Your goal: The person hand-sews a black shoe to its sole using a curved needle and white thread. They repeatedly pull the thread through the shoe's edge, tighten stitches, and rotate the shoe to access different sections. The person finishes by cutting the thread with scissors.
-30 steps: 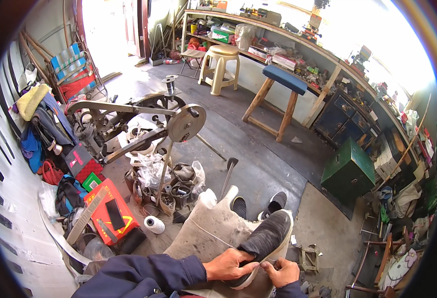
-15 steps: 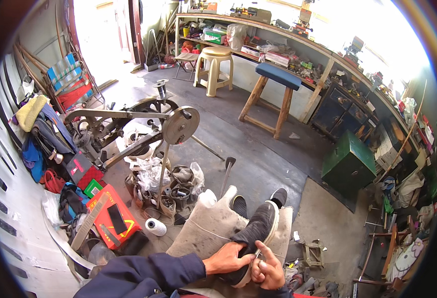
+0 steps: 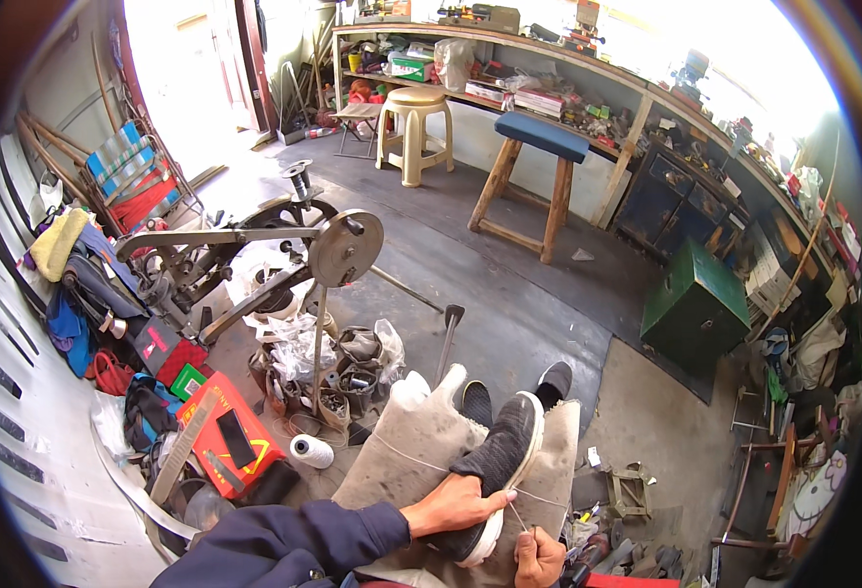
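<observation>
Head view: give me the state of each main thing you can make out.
Left hand: grip closed on the black shoe
Black shoe: held
Right hand: grip closed on the thread
Thread: stretched toward the shoe
White thread cone: on its side
Phone: dark, lying on the red box
Green chest: closed
Blue-topped stool: upright

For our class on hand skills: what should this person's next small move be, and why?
Probably a gentle pull on the pale thread with the right hand: it seems to pinch the thread, which runs up to the side of the dark shoe, while the left hand grips the shoe and could steady it.
</observation>
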Tool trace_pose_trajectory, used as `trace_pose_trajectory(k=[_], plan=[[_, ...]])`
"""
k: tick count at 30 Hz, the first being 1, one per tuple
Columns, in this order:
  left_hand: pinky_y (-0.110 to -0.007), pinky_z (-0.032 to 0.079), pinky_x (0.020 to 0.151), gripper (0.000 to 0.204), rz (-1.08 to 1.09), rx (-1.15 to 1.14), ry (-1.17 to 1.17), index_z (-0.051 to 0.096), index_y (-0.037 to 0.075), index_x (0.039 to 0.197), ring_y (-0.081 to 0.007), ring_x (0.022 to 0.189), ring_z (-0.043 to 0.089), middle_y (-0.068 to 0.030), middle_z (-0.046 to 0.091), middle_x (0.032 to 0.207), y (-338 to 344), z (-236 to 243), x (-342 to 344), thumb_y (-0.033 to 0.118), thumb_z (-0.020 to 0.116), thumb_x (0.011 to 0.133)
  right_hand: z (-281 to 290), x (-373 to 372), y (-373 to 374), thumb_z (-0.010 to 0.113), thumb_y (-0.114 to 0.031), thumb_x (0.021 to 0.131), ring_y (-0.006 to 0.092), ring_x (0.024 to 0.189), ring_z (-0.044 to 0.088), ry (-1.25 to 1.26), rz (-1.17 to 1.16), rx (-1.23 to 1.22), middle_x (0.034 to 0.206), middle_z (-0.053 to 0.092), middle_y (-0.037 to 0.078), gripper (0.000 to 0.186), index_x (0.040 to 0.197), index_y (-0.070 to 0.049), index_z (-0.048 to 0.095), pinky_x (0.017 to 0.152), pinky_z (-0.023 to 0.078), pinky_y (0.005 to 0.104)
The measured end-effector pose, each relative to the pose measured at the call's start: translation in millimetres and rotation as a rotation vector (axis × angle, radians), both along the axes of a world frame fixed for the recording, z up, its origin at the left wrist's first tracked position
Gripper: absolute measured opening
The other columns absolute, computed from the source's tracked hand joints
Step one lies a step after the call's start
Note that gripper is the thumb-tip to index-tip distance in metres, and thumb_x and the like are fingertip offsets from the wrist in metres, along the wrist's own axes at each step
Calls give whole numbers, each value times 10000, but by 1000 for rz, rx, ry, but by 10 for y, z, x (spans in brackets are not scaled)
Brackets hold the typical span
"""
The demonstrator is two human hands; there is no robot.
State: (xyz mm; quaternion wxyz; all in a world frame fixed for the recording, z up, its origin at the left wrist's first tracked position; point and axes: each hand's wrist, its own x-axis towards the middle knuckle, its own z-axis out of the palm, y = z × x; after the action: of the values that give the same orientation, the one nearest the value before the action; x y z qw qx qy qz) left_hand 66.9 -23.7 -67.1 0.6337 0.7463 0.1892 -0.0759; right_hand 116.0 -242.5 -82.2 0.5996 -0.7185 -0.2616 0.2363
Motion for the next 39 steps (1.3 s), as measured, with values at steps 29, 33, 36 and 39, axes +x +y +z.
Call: trace_pose_trajectory(k=[29,33,36,39], plan=[[-362,412,522,330,367,462,-352,566,5,681,-219,538,543,-157,528,619,377,179,-632,164,692,941,277,71,537,948,-302,718,142,494,521,-402,-53,-389,568,534,16,458,770,-67,558,501,428,303],[-366,388,510,285,627,572,-356,552,-6,692,-179,521,483,-88,540,607,724,185,-714,86,638,948,234,53,541,953,-305,711,129,493,499,-377,-95,-359,583,529,4,496,872,-55,556,500,420,295],[-306,442,543,228,798,172,-304,702,-14,797,-124,577,530,-18,624,658,838,290,-730,78,603,981,212,46,532,955,-295,709,116,492,484,-360,-104,-360,588,528,4,534,929,-44,538,494,406,284],[-289,503,598,231,723,-356,-675,735,-41,899,-138,643,619,-87,702,759,635,387,-619,100,580,996,192,56,514,954,-296,713,113,504,495,-307,-118,-348,600,532,6,562,966,-39,523,505,414,278]])
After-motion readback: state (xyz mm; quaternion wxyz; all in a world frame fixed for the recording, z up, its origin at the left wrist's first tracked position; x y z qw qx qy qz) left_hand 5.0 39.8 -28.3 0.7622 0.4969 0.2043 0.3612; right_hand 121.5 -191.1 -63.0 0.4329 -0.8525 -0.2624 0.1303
